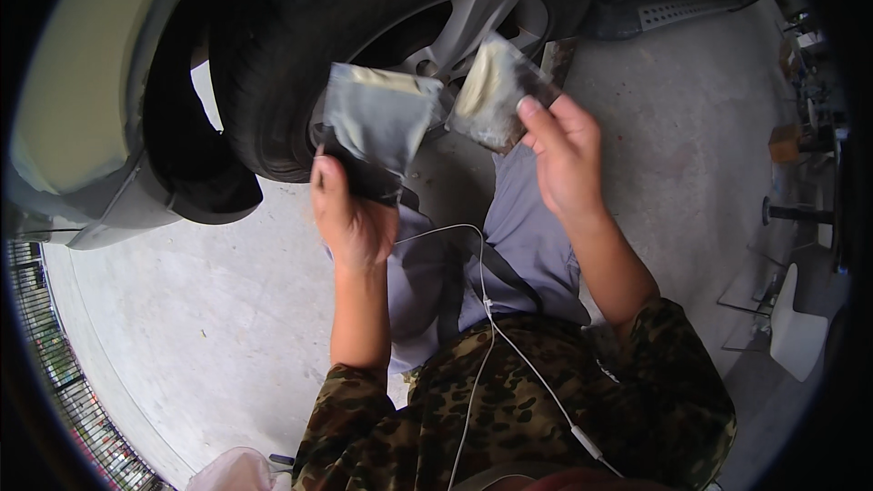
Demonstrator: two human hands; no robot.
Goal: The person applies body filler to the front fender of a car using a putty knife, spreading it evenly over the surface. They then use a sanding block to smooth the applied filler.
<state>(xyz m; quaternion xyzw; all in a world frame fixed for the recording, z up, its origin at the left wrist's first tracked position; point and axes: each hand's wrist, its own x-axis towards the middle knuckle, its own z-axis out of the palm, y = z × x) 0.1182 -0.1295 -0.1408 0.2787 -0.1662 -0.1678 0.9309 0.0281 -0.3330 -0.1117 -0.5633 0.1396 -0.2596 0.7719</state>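
My left hand point(350, 214) is closed on the dark lower end of a flat putty spreader point(377, 118). Grey smears cover its blade, and a cream band of putty lies along the top edge. My right hand point(564, 150) pinches a second putty spreader point(496, 95) between thumb and fingers. Cream putty point(486, 77) is heaped on that blade, which tilts toward the first one. The two blades are close together, edge by edge; whether they touch I cannot tell. Both are slightly blurred.
Just beyond my hands stands a car wheel point(273, 64) with a silver rim. At left, a car body panel point(77, 73) carries a broad cream patch. A white cable point(482, 264) hangs down my front. A white chair point(798, 323) stands at right on the concrete floor point(218, 327).
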